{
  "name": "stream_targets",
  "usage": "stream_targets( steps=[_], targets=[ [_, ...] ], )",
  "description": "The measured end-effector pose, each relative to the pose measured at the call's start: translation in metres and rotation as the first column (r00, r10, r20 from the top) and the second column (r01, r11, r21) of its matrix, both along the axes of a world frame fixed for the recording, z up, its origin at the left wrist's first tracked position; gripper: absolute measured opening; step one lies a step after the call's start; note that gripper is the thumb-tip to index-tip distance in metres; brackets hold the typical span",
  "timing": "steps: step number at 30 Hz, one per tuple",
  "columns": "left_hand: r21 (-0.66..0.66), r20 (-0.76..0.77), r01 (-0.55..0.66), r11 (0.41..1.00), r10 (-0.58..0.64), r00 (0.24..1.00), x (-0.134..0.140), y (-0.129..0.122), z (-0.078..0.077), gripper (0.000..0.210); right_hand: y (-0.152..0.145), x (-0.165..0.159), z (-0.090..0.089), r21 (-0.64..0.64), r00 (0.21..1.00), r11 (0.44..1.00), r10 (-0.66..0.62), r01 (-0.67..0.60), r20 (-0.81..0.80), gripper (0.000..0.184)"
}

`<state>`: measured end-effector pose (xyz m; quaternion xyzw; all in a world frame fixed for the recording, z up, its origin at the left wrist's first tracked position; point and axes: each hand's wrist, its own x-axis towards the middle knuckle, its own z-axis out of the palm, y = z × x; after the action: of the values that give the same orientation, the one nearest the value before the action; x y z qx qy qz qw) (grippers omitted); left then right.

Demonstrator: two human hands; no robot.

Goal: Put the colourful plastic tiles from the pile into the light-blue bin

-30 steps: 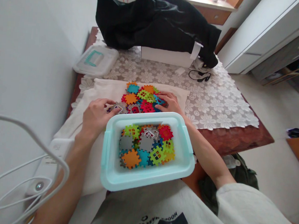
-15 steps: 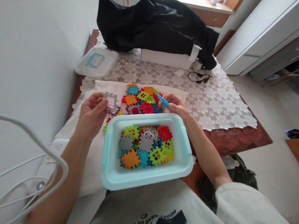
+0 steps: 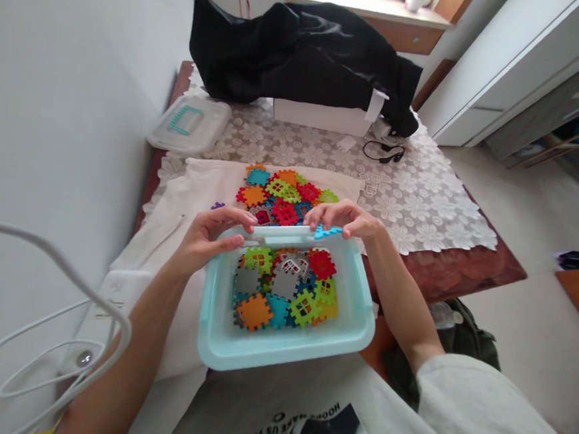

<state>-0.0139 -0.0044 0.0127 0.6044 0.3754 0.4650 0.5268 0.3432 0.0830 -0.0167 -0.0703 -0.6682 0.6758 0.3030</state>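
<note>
My left hand (image 3: 215,236) reaches over the far left rim of a light teal plastic bin (image 3: 283,360), thumb and fingers apart. Just past its fingertips is a blurred greyish tile (image 3: 255,240), apparently out of its grip. My right hand (image 3: 345,218) is at the bin's far right rim, a blue interlocking tile (image 3: 327,232) between its thumb and fingers. Inside the bin lie several notched tiles, including an orange tile (image 3: 254,311), a red tile (image 3: 322,264) and a green window tile (image 3: 304,305). More colourful tiles (image 3: 284,211) are heaped behind the bin.
A white cloth (image 3: 207,180) lies under the heap on a lace-covered table (image 3: 420,214). A clear lid (image 3: 191,124) rests at the back left. Behind are a black cover (image 3: 307,58) over a white box (image 3: 322,117) and black earphones (image 3: 385,152). White cable (image 3: 60,259) loops at left.
Both hands have moved in to the bin's far rim. My left hand has opened and let go of the grey window tile. The blue tile came down with my right hand.
</note>
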Motion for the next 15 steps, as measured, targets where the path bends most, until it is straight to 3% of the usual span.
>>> stream_targets(
  steps=[5, 7, 9, 10, 12, 14, 15],
  targets=[
    [-0.020, 0.059, -0.056, 0.998, 0.057, 0.997, 0.005, -0.002, -0.002, 0.026, -0.005, 0.002, 0.006, -0.029, 0.992, 0.992, 0.121, -0.120, 0.028, 0.064],
    [-0.022, 0.057, -0.068, 0.997, 0.070, 0.996, 0.008, -0.002, 0.000, 0.021, -0.008, 0.000, 0.003, -0.087, 1.000, 0.996, 0.020, -0.022, -0.021, 0.062],
    [-0.031, 0.049, -0.039, 0.999, 0.040, 0.998, 0.009, -0.003, 0.001, 0.028, -0.009, -0.004, -0.004, -0.096, 0.973, 0.970, -0.228, 0.225, -0.024, 0.054],
    [-0.049, 0.035, -0.004, 0.999, 0.006, 0.999, 0.009, -0.003, 0.002, 0.033, -0.007, -0.007, -0.009, -0.049, 0.928, 0.927, -0.372, 0.373, 0.021, 0.051],
    [-0.099, 0.010, 0.047, 0.994, -0.046, 0.999, 0.008, -0.003, 0.001, 0.039, -0.002, -0.012, -0.022, 0.184, 0.773, 0.784, -0.618, 0.592, 0.146, 0.051],
    [-0.135, 0.021, 0.031, 0.990, -0.028, 0.999, 0.007, -0.003, -0.001, 0.037, 0.005, -0.016, -0.035, 0.464, 0.618, 0.638, -0.755, 0.614, 0.221, 0.060],
    [-0.140, 0.044, 0.000, 0.990, 0.006, 0.999, 0.006, -0.004, -0.001, 0.035, 0.008, -0.017, -0.040, 0.566, 0.576, 0.598, -0.780, 0.568, 0.247, 0.064]
  ],
)
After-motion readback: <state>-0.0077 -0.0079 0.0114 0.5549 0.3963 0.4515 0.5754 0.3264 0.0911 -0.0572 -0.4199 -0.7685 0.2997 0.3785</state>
